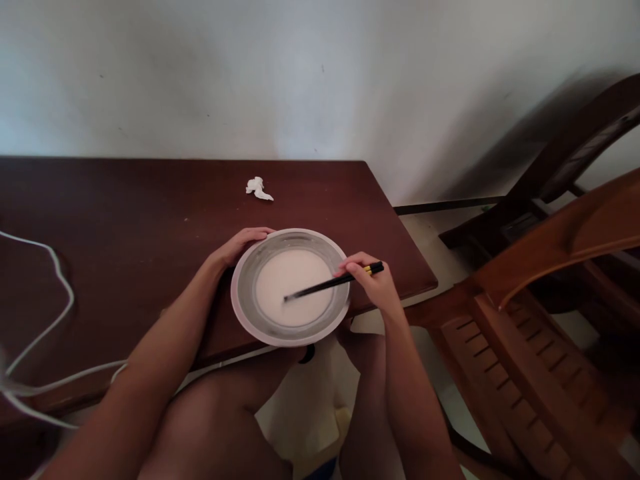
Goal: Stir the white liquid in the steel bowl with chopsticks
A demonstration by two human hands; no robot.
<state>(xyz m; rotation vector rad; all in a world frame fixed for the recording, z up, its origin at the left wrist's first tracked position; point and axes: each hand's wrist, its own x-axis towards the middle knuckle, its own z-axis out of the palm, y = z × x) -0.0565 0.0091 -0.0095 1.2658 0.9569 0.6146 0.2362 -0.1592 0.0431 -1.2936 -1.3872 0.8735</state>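
Note:
A wide metal bowl (243,300) with a pale rim stands at the table's front edge, part of it jutting out past the edge. White liquid (293,277) covers its bottom. My left hand (240,245) is closed on the rim at the far left side, its fingertips lying along the edge. Pinched in my right hand (370,277) is a pair of black chopsticks (320,287) with gold bands near the upper end. They slant down to the left over the bowl, and their tips are at the liquid, slightly blurred.
The dark red-brown table (125,200) runs along a white wall (200,80). A crumpled white tissue (257,188) lies behind the bowl. White cables (65,287) trail over the table's left side. To the right stand wooden chairs (500,333), the nearest close to my right arm.

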